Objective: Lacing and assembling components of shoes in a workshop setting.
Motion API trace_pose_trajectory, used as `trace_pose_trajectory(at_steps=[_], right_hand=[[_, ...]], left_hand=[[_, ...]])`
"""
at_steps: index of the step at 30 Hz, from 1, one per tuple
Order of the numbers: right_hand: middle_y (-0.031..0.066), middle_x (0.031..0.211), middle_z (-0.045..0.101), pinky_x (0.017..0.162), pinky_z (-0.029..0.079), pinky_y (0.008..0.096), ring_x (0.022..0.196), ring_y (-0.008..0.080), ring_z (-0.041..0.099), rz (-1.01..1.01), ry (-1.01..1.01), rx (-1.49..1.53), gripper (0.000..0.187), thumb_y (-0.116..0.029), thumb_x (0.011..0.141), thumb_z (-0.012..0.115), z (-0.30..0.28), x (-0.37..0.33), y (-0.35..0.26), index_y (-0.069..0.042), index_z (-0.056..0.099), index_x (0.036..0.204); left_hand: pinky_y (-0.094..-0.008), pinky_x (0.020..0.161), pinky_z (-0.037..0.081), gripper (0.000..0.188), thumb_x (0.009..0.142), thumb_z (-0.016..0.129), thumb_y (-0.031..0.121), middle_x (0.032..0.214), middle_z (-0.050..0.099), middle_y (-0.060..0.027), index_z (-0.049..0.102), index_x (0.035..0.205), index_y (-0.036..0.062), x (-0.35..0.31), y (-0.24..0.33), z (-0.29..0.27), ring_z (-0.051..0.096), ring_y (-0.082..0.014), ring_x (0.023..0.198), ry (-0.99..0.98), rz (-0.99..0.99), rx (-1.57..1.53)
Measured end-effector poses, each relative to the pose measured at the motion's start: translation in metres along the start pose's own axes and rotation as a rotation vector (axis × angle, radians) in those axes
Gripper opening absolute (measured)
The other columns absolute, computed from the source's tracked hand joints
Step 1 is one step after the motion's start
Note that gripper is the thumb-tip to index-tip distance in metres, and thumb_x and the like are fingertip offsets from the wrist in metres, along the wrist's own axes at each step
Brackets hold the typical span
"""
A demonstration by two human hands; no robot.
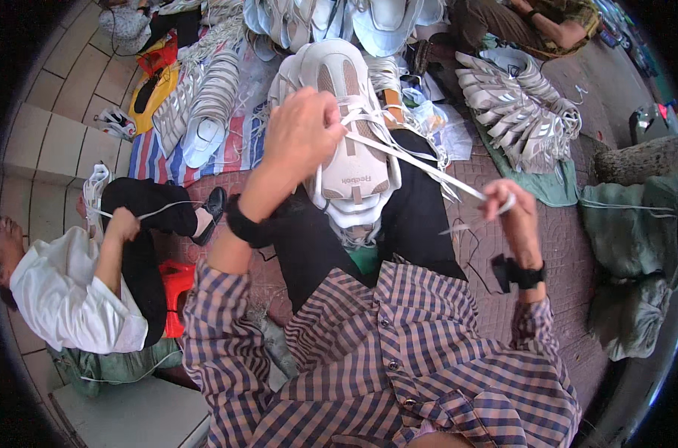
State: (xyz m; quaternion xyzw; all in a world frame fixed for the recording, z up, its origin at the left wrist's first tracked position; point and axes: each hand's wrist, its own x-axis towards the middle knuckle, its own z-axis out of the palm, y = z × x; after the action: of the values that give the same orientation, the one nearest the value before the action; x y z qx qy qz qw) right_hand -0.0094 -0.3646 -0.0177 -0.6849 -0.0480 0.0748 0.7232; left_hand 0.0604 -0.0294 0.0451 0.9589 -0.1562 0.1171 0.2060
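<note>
In the head view, a pale shoe upper (356, 160) is seen between the knees of the black trousers (423, 205), laid over a stack of similar uppers, its toe turned away from the wearer. The fingers of the left hand (302, 131) are clenched above its left side, where the white lace (428, 171) appears to be pinched; the exact grip is hidden. The lace is stretched from there to the right hand (512, 213), held well apart from the upper, by whose fingers it is grasped, with a loose tail left hanging. Lacing is judged to be in hand, with a length being pulled through or tightened. For the next move, slack should be taken up evenly and the free tip brought back to an eyelet, without the crossed strands being twisted. At the left, another lace is held by a co-worker (78, 295).
</note>
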Motion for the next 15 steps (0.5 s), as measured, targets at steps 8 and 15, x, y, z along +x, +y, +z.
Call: trace_pose_trajectory(at_steps=[8,15], right_hand=[[-0.0091,0.060,0.033,0.056,0.036,0.0197,0.048,0.0031,0.030,-0.069,0.425,0.432,0.020,-0.022,0.092,0.048,-0.242,-0.100,0.038,-0.007,0.052,0.104],[0.0009,0.084,0.053,0.059,0.045,0.0250,0.066,0.0096,0.052,0.379,0.453,0.031,0.031,-0.012,0.083,0.053,-0.226,-0.126,0.093,-0.004,0.053,0.113]], left_hand=[[-0.0191,0.070,0.042,0.028,0.081,0.066,0.012,0.084,0.056,-0.0005,0.050,0.101,0.0037,0.008,-0.028,-0.009,0.051,-0.0049,0.077,-0.232,-0.096,-1.082],[-0.0266,0.073,0.043,0.025,0.074,0.065,0.005,0.085,0.058,-0.0030,0.060,0.098,0.0052,-0.017,0.006,0.008,0.056,-0.0154,0.081,0.225,0.119,-0.268]])
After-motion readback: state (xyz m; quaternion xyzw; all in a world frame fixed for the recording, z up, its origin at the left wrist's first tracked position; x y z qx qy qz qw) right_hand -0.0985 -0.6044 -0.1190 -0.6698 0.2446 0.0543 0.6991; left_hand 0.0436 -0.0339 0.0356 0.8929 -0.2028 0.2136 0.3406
